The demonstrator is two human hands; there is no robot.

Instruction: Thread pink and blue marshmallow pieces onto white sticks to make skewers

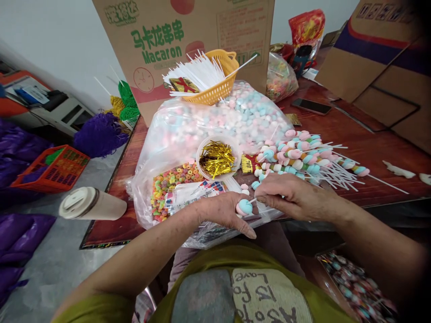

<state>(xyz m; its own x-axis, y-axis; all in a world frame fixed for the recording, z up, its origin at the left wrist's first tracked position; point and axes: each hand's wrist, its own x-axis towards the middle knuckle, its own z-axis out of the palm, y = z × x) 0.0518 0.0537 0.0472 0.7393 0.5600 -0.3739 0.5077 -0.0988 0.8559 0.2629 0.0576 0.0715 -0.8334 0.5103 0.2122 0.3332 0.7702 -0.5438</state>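
Observation:
At the table's front edge, my left hand [222, 211] is closed round a blue, pink and white marshmallow [244, 207]. A short length of white stick [253, 200] runs from that marshmallow to my right hand [289, 194], whose fingers pinch it. How far the stick goes in is hidden. Loose marshmallows [244, 187] lie just beyond my fingers. Behind my right hand is a pile of finished marshmallow skewers [299, 154], their white sticks pointing right. A white bowl [237, 157] of gold twist ties [216, 159] stands beyond my left hand.
Left of the bowl are ring candies [173, 181] in plastic. A large bag of marshmallows [188, 121] carries a yellow basket [220, 87] of white sticks. A lidded cup [94, 204] lies at the left edge. A phone [310, 106] and cardboard boxes [141, 27] are farther back.

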